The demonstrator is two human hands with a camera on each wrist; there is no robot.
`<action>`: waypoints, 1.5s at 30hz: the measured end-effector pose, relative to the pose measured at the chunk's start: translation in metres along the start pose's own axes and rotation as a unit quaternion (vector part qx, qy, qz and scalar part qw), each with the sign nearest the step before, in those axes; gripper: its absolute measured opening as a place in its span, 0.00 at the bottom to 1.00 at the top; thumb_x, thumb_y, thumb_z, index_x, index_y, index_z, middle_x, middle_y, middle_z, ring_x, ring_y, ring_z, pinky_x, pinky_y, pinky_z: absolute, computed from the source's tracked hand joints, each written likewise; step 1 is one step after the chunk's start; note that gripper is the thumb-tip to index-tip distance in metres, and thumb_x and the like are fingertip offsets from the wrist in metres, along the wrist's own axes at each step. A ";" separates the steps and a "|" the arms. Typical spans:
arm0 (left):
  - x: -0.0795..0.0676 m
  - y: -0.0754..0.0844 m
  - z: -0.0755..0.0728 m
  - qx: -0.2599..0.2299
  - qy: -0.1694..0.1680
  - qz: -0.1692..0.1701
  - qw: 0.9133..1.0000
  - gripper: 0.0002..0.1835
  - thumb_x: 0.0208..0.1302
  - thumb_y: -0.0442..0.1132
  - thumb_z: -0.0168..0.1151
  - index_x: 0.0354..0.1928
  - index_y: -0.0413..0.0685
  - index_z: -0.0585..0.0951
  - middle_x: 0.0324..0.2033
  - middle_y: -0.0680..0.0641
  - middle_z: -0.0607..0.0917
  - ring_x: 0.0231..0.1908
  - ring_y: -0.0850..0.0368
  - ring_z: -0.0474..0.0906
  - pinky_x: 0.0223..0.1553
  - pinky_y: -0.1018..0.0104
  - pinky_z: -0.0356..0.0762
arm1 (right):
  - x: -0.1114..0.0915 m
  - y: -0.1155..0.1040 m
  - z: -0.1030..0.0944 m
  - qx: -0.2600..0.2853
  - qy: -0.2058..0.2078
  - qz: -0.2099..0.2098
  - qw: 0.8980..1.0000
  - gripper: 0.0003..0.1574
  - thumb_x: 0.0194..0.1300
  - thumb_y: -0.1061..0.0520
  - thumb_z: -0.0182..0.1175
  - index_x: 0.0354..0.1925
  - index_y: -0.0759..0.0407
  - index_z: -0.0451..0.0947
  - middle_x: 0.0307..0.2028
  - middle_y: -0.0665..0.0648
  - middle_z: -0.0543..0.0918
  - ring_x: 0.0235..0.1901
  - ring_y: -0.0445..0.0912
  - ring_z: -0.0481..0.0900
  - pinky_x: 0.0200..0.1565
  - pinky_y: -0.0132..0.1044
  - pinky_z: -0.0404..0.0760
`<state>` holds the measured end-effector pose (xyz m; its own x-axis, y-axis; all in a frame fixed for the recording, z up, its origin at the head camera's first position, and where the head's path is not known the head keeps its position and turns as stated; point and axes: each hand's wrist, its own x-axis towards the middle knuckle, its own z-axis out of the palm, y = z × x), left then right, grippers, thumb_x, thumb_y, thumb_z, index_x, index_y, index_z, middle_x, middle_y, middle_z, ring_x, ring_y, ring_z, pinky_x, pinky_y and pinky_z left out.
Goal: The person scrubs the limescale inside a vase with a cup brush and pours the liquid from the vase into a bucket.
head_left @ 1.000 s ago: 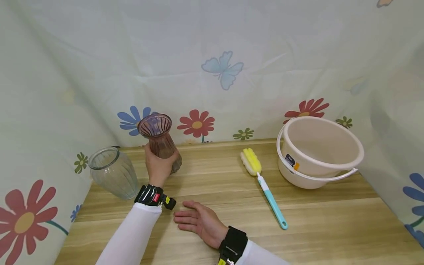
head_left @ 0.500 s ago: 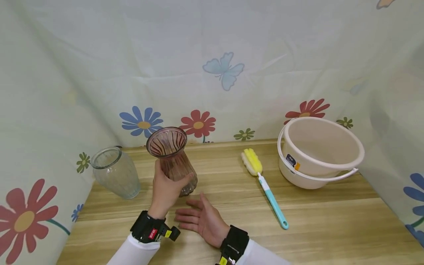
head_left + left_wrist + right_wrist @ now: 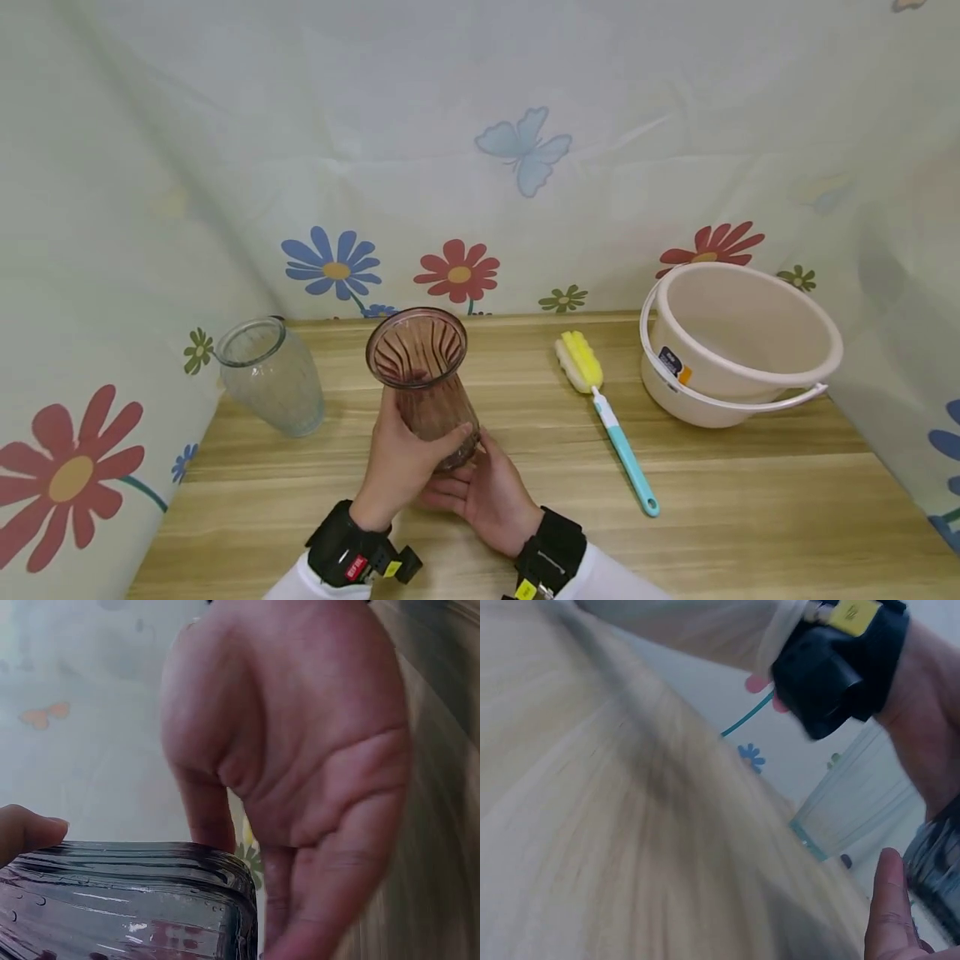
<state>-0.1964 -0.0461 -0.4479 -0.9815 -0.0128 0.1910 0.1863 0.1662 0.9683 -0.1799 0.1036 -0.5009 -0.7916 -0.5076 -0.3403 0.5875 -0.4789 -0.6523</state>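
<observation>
My left hand (image 3: 401,458) grips a purplish ribbed glass vase (image 3: 433,408) around its body, thumb on the near right side. The vase is tilted, its flared mouth toward the upper left, raised off the table. Against the base lies my right hand (image 3: 498,504), fairly straight fingers reaching under it and thumb along its right side. In the left wrist view the right palm (image 3: 307,742) stands beside the vase's thick glass bottom (image 3: 142,900). A right fingertip (image 3: 890,885) touches or nearly touches the base in the right wrist view.
A clear glass vase (image 3: 273,383) stands at the left. Right of the hands lies a yellow-and-white sponge brush (image 3: 622,450) with a turquoise handle. A cream bucket (image 3: 705,392) with its handle down stands at the back right. Flowered cloth (image 3: 420,192) encloses the wooden table (image 3: 750,500).
My left hand has brought the purplish vase from the back left toward me and right, to the right hand. The right hand has gone from hovering alone to touching the vase's base.
</observation>
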 end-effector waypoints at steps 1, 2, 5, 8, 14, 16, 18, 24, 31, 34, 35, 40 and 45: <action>-0.001 0.001 0.003 -0.001 -0.005 0.003 1.000 0.51 0.50 0.39 0.84 0.73 0.61 0.62 0.69 0.50 0.73 0.70 0.49 0.71 0.71 0.45 0.66 | -0.004 -0.003 0.000 0.009 0.002 -0.001 1.000 0.47 0.81 0.27 0.32 0.78 0.59 0.51 0.54 0.62 0.85 0.54 0.49 0.86 0.65 0.47 0.80; -0.002 0.003 0.006 -0.001 -0.011 0.006 1.000 0.51 0.49 0.39 0.84 0.72 0.61 0.63 0.69 0.50 0.73 0.69 0.50 0.71 0.70 0.45 0.66 | -0.008 -0.006 0.000 0.016 0.003 -0.004 1.000 0.46 0.81 0.28 0.33 0.77 0.58 0.52 0.53 0.61 0.86 0.53 0.49 0.86 0.64 0.46 0.80; -0.004 0.005 0.015 -0.003 -0.029 0.020 0.999 0.52 0.49 0.39 0.84 0.73 0.64 0.63 0.68 0.51 0.75 0.68 0.51 0.73 0.70 0.44 0.68 | -0.021 -0.013 -0.002 0.032 0.004 -0.006 0.999 0.43 0.82 0.29 0.32 0.74 0.57 0.55 0.50 0.58 0.87 0.53 0.47 0.86 0.63 0.42 0.81; -0.006 0.009 0.026 -0.004 -0.047 0.034 0.998 0.51 0.49 0.40 0.84 0.73 0.66 0.63 0.68 0.52 0.75 0.68 0.51 0.73 0.69 0.44 0.70 | -0.034 -0.019 -0.005 0.039 0.004 -0.007 0.999 0.40 0.82 0.29 0.32 0.72 0.57 0.55 0.50 0.57 0.87 0.54 0.46 0.85 0.63 0.40 0.80; -0.011 0.016 0.044 -0.007 -0.087 0.046 0.995 0.51 0.51 0.41 0.83 0.73 0.67 0.62 0.68 0.53 0.75 0.68 0.53 0.73 0.70 0.45 0.69 | -0.063 -0.027 -0.017 0.038 0.003 -0.020 0.999 0.46 0.79 0.27 0.39 0.76 0.56 0.48 0.56 0.58 0.85 0.59 0.47 0.83 0.68 0.42 0.77; -0.013 0.019 0.048 -0.009 -0.097 0.050 0.994 0.52 0.51 0.41 0.83 0.74 0.67 0.61 0.68 0.52 0.75 0.69 0.54 0.72 0.71 0.45 0.67 | -0.072 -0.029 -0.020 0.020 0.008 -0.029 0.999 0.48 0.79 0.27 0.41 0.79 0.55 0.45 0.60 0.60 0.83 0.61 0.48 0.82 0.69 0.44 0.75; -0.015 0.020 0.053 -0.014 -0.108 0.055 0.992 0.52 0.51 0.41 0.83 0.74 0.66 0.60 0.69 0.51 0.75 0.69 0.53 0.72 0.71 0.44 0.66 | -0.080 -0.031 -0.022 -0.001 0.014 -0.040 0.999 0.50 0.79 0.29 0.44 0.80 0.55 0.41 0.65 0.63 0.78 0.63 0.51 0.80 0.70 0.45 0.74; -0.019 0.021 0.065 -0.015 -0.120 0.053 0.991 0.53 0.50 0.40 0.83 0.75 0.69 0.60 0.68 0.55 0.74 0.69 0.57 0.71 0.72 0.45 0.65 | -0.101 -0.033 -0.027 -0.051 0.041 -0.066 0.996 0.45 0.83 0.39 0.43 0.81 0.52 0.34 0.72 0.64 0.64 0.67 0.51 0.75 0.73 0.49 0.70; -0.023 0.012 0.074 -0.002 -0.117 0.052 0.992 0.57 0.49 0.39 0.83 0.76 0.70 0.57 0.69 0.55 0.72 0.69 0.57 0.71 0.70 0.45 0.68 | -0.119 -0.029 -0.030 -0.135 0.127 -0.106 0.977 0.42 0.80 0.53 0.48 0.82 0.60 0.43 0.82 0.61 0.46 0.68 0.48 0.68 0.71 0.51 0.70; -0.025 0.006 0.076 0.000 -0.112 0.052 0.992 0.57 0.49 0.40 0.84 0.76 0.72 0.57 0.69 0.56 0.72 0.70 0.57 0.71 0.71 0.45 0.67 | -0.121 -0.028 -0.030 -0.166 0.138 -0.108 0.971 0.42 0.78 0.55 0.50 0.82 0.61 0.48 0.83 0.59 0.44 0.74 0.54 0.60 0.71 0.49 0.69; -0.025 0.004 0.076 -0.002 -0.111 0.051 0.992 0.57 0.49 0.40 0.84 0.76 0.72 0.57 0.69 0.56 0.72 0.70 0.57 0.71 0.71 0.45 0.67 | -0.121 -0.028 -0.030 -0.176 0.135 -0.106 0.969 0.42 0.78 0.55 0.50 0.82 0.61 0.47 0.83 0.60 0.44 0.76 0.57 0.57 0.71 0.48 0.68; -0.026 -0.005 0.079 0.005 -0.106 0.053 0.993 0.58 0.49 0.42 0.84 0.77 0.72 0.56 0.70 0.56 0.72 0.71 0.57 0.70 0.71 0.46 0.67 | -0.121 -0.025 -0.031 -0.214 0.107 -0.085 0.967 0.47 0.79 0.54 0.49 0.83 0.60 0.37 0.84 0.63 0.41 0.81 0.63 0.44 0.74 0.48 0.63; -0.026 -0.012 0.081 0.016 -0.104 0.055 0.993 0.57 0.49 0.42 0.84 0.77 0.70 0.57 0.70 0.55 0.72 0.70 0.56 0.70 0.70 0.45 0.69 | -0.120 -0.023 -0.034 -0.217 0.088 -0.079 0.969 0.49 0.79 0.53 0.50 0.83 0.59 0.34 0.83 0.65 0.38 0.82 0.64 0.39 0.77 0.55 0.56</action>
<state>-0.1763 0.0320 -0.4772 -0.9439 0.2103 0.2545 0.2944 0.1869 0.9372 -0.1037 0.1998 -0.4676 -0.9049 -0.3037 -0.2980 0.3606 -0.1757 -0.9160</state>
